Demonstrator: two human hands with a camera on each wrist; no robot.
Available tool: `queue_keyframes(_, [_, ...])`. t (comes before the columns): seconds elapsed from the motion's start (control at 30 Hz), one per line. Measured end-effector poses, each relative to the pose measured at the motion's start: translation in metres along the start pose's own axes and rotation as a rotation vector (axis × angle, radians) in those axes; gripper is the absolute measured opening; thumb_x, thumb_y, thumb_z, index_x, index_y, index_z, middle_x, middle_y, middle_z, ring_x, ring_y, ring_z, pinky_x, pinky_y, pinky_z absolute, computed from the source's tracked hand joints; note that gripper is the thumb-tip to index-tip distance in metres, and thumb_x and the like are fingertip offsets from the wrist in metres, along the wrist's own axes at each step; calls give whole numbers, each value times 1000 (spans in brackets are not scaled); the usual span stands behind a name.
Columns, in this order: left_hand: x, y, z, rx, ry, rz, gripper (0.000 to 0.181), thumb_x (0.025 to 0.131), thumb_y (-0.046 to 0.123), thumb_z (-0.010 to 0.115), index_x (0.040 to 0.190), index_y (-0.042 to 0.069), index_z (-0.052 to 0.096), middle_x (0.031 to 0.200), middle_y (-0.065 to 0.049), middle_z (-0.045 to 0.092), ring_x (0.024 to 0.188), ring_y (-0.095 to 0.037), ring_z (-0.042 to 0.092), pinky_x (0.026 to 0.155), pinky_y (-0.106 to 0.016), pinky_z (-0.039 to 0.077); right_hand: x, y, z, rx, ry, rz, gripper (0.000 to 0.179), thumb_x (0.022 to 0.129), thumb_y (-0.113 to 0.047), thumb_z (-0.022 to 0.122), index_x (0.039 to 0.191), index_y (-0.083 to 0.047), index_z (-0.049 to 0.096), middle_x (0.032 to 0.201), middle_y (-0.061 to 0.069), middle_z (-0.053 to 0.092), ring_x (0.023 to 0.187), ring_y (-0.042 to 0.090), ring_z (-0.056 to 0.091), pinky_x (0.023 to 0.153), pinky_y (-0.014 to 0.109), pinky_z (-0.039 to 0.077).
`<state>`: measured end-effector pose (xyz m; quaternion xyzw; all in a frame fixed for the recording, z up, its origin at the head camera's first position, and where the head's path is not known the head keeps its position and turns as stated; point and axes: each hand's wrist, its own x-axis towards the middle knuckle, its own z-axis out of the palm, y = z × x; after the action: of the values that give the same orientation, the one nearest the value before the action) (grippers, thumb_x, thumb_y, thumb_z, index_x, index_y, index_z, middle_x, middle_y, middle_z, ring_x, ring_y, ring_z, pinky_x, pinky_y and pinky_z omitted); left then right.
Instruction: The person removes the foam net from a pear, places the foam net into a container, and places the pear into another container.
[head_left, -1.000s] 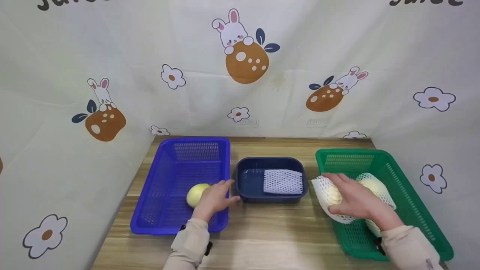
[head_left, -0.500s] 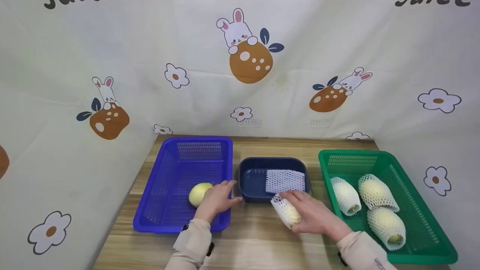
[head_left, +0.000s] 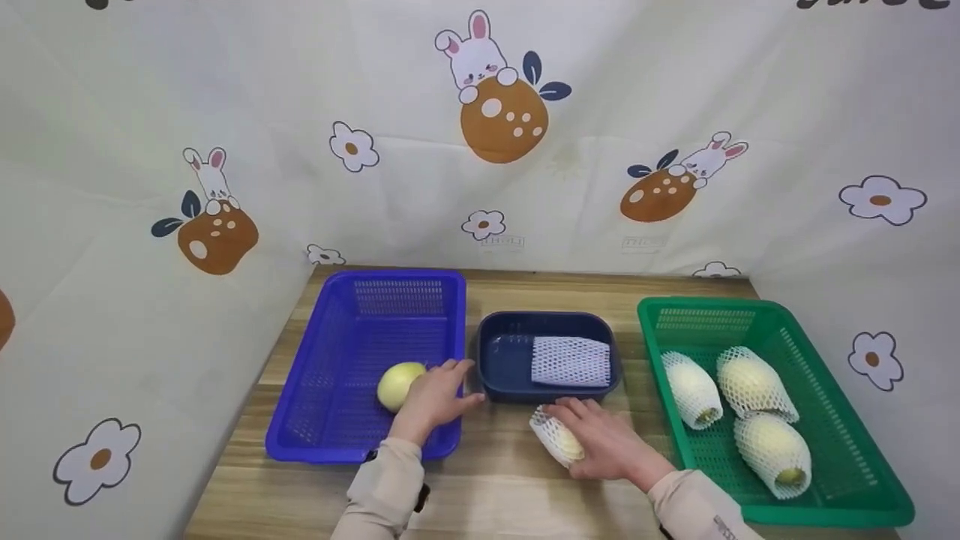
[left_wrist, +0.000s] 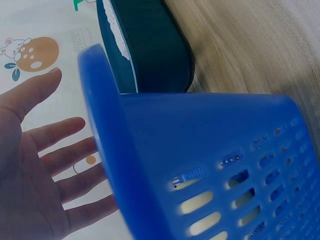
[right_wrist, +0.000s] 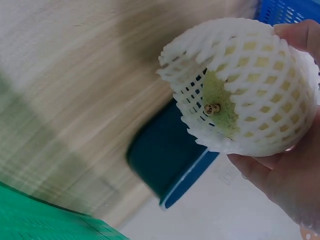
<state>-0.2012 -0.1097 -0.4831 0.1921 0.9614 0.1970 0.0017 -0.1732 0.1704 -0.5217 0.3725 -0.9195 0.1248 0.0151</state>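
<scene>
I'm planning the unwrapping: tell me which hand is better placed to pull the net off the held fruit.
Probably the left hand: its fingers are spread and hold nothing, over the edge of the blue basket. The right hand grips the netted fruit.

"Where does the head camera look from?"
"High on the near side of the navy tub (head_left: 506,367), forward and down, farthest back of the three."
"And the wrist cameras?"
"Left looks close across the blue basket (left_wrist: 170,127), left of the tub; right looks past the netted fruit (right_wrist: 272,100), close up, toward the tub. All three share the tub."
</scene>
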Motion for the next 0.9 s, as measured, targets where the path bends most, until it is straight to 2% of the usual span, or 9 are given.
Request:
queue_keyframes(0.17, [0,0,0,3,3,-5,56,78,40,62,119,4,50,109,-16,54,91,-36,54,78,-46,42,3,5,7,2,11,-2,88,49,-29,74,129,-16,41,121,9,43,102,28,43,70,45,43])
queue_keyframes(0.37, [1,0,1,18,6,-1,55,78,39,62,119,4,50,110,-16,54,92,-36,54,81,-47,40,8,10,16,-19,29,-29,87,46,-27,73,127,-13,42,119,12,44,101,32,44,69,47,43])
queue_keyframes(0.63, [1,1,-1,12,-5,-12,54,78,37,63,119,4,50,111,-17,54,93,-37,54,85,-49,37,13,11,20,-22,-10,-2,88,49,-25,73,129,-14,39,124,13,41,103,35,43,73,50,42])
queue_keyframes(0.9, [2,0,-1,14,1,-9,55,78,39,62,119,4,50,109,-17,54,93,-36,54,85,-49,37,12,7,30,-78,-19,-57,90,48,-28,76,129,-15,40,123,12,42,100,31,43,74,47,43])
